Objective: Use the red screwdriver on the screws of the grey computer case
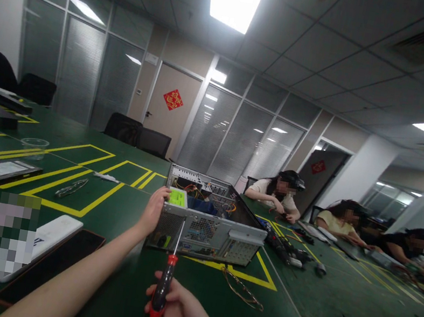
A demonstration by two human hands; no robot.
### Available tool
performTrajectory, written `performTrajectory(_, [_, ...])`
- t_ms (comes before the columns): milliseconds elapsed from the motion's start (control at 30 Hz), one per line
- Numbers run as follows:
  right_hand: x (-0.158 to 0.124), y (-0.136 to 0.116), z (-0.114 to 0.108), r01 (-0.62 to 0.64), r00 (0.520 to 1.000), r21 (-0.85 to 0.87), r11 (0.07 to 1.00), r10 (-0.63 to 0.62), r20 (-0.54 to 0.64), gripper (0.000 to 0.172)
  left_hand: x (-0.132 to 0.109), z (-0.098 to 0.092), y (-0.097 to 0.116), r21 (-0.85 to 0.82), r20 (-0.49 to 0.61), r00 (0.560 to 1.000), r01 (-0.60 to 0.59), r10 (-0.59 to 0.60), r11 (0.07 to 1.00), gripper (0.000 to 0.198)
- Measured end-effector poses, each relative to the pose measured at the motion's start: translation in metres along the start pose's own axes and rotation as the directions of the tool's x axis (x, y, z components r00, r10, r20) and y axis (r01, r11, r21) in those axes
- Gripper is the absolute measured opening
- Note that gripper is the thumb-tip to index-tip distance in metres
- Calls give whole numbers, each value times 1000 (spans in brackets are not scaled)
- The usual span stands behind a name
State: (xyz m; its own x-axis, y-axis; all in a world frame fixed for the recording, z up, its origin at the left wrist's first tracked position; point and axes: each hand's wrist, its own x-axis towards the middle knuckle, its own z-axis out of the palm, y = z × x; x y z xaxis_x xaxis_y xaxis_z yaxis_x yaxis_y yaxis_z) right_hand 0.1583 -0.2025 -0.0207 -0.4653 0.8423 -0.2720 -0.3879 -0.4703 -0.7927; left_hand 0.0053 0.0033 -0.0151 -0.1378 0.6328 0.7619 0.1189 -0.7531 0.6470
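Observation:
An open grey computer case (pixel 209 218) lies on the green table (pixel 291 314), its rear panel towards me. My left hand (pixel 154 209) grips the case's near left corner, beside a green label (pixel 177 198). My right hand (pixel 178 316) is closed round the red and black handle of a screwdriver (pixel 166 276). Its shaft points up at the rear panel, the tip at or close to the metal.
A dark phone or tablet (pixel 54 262) and a white device (pixel 48 236) lie at my left. Loose wire (pixel 242 288) lies before the case. Tools clutter the right side, where three people sit working. Another person sits far left. Yellow lines mark the table.

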Motion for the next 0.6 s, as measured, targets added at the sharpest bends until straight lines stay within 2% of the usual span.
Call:
performTrajectory(167, [-26,-29,2,-33,995,-144,989,47,93,66,0,1,2,8,-16,1000,10,-10,1000,53])
performTrajectory(233, [-37,-38,5,12,1000,-269,963,-5,28,68,0,1,3,5,-10,1000,6,-6,1000,53])
performTrajectory(300, [-46,-43,9,63,989,-456,888,-116,-90,60,0,1,3,1,5,1000,-6,6,1000,54])
performTrajectory(367, [-53,-46,13,79,942,-644,761,-268,-200,59,0,1,3,2,9,1000,-15,15,1000,54])
performTrajectory(433, [-59,-46,15,65,872,-801,595,-424,-244,59,0,1,2,6,3,1000,-15,15,1000,53])
performTrajectory(500, [-64,-46,16,74,785,-925,372,-594,-176,53,-1,1,1,12,4,1000,-11,11,1000,53])
performTrajectory(600, [-68,-45,15,63,599,-998,-25,-799,58,40,-1,0,2,24,11,1000,-1,1,1000,52])
